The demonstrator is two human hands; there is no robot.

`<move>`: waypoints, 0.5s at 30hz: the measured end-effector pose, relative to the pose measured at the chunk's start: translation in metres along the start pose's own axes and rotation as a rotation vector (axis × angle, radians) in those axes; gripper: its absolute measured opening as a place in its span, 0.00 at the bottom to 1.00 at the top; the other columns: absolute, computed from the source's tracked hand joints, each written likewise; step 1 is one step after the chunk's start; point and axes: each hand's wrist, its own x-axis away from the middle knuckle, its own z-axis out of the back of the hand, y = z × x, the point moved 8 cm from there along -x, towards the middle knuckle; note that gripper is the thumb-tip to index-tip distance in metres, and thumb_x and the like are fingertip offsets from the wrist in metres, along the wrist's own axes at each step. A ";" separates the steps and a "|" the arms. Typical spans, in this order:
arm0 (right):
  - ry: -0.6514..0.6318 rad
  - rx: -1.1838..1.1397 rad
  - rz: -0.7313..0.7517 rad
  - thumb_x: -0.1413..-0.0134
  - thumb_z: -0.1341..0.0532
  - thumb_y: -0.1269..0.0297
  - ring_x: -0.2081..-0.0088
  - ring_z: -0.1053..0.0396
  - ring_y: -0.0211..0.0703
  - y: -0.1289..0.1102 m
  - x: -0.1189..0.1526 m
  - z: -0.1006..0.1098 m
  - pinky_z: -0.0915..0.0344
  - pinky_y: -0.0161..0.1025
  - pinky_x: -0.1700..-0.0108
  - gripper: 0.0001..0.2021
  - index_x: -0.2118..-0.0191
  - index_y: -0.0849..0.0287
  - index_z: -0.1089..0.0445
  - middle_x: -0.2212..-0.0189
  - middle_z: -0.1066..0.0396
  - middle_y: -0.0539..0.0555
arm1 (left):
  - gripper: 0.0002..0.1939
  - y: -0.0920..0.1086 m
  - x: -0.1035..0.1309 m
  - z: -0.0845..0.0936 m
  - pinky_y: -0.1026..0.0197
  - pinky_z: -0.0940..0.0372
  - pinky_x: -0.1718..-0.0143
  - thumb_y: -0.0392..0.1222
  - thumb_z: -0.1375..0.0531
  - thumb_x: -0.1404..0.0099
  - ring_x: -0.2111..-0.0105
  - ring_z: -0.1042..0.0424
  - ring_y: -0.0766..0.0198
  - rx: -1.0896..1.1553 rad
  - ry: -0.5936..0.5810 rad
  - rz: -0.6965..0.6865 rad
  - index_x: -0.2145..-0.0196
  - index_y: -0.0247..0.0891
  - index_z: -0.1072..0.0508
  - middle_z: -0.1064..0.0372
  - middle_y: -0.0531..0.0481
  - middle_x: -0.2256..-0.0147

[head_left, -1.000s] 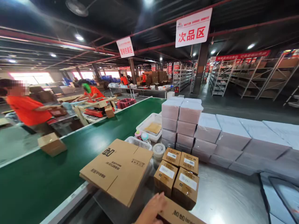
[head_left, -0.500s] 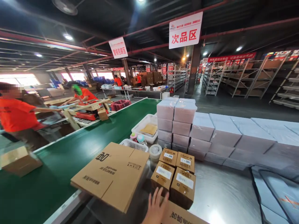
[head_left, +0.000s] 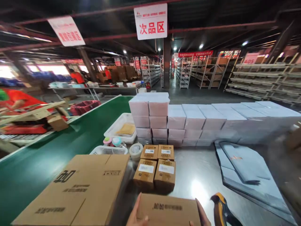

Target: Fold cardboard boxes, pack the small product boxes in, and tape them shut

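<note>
A brown cardboard box (head_left: 168,210) with dark print lies at the bottom centre, held between both hands. My left hand (head_left: 137,215) grips its left side, thumb on the near face. Against its right side is my right hand (head_left: 202,213), fingers partly hidden by the box. Just beyond stand several small brown boxes (head_left: 166,175) with white labels, grouped together. Flat folded cartons (head_left: 80,188) lie in a stack to the left. To the right of my right hand rests a yellow and black handheld tool (head_left: 221,208).
Wrapped white stacks (head_left: 192,122) line the back of the metal table (head_left: 188,166). Grey plastic bags (head_left: 249,175) lie at right. A tape roll (head_left: 135,151) and white baskets (head_left: 123,127) stand beside the green conveyor (head_left: 44,169). A person in orange works at far left.
The view has turned right. My right hand has come into view, and both hands now hold the box, which shows more fully. The yellow and black tool is now visible.
</note>
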 end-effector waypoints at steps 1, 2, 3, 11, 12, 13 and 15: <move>-0.039 -0.088 -0.049 0.65 0.28 0.47 0.39 0.37 0.64 -0.004 0.007 -0.008 0.35 0.56 0.41 0.51 0.33 0.50 0.45 0.42 0.31 0.60 | 0.69 0.005 0.006 0.001 0.52 0.40 0.37 0.62 0.29 0.55 0.35 0.42 0.47 -0.027 0.023 0.031 0.30 0.37 0.65 0.47 0.35 0.33; -0.019 -0.131 -0.062 0.68 0.26 0.49 0.40 0.36 0.65 -0.009 0.012 -0.012 0.35 0.57 0.41 0.54 0.32 0.52 0.47 0.42 0.32 0.61 | 0.66 0.011 0.011 0.007 0.51 0.39 0.38 0.61 0.28 0.56 0.36 0.40 0.46 -0.056 0.107 0.036 0.30 0.39 0.59 0.44 0.35 0.34; -0.018 -0.133 -0.077 0.74 0.23 0.52 0.40 0.35 0.66 -0.013 0.016 -0.017 0.36 0.57 0.41 0.58 0.32 0.55 0.46 0.42 0.32 0.63 | 0.65 0.018 0.016 0.012 0.50 0.38 0.39 0.60 0.27 0.59 0.38 0.38 0.44 -0.116 0.173 0.039 0.32 0.38 0.54 0.40 0.35 0.36; 0.073 0.380 0.110 0.49 0.40 0.46 0.41 0.35 0.54 -0.008 0.007 0.018 0.35 0.52 0.43 0.39 0.34 0.56 0.47 0.38 0.37 0.64 | 0.44 0.019 0.027 0.023 0.47 0.27 0.54 0.56 0.26 0.63 0.53 0.24 0.42 -0.338 0.321 0.246 0.49 0.37 0.30 0.23 0.38 0.53; 0.159 0.476 0.132 0.48 0.43 0.46 0.39 0.37 0.56 -0.009 0.008 0.037 0.37 0.54 0.41 0.39 0.34 0.58 0.48 0.37 0.39 0.66 | 0.45 0.019 0.028 0.022 0.49 0.26 0.57 0.56 0.26 0.64 0.54 0.23 0.43 -0.321 0.323 0.258 0.49 0.37 0.30 0.23 0.38 0.53; 0.253 0.551 0.140 0.47 0.44 0.46 0.37 0.42 0.59 -0.011 0.011 0.058 0.41 0.57 0.39 0.39 0.34 0.62 0.49 0.36 0.43 0.69 | 0.45 0.019 0.030 0.022 0.50 0.26 0.58 0.55 0.26 0.64 0.55 0.23 0.44 -0.305 0.323 0.265 0.48 0.37 0.30 0.23 0.37 0.53; 0.414 0.687 0.132 0.49 0.43 0.48 0.34 0.51 0.67 -0.012 0.019 0.095 0.52 0.62 0.36 0.41 0.35 0.70 0.49 0.36 0.48 0.76 | 0.45 0.020 0.032 0.020 0.51 0.26 0.61 0.55 0.26 0.62 0.55 0.23 0.45 -0.294 0.319 0.272 0.47 0.37 0.31 0.24 0.37 0.52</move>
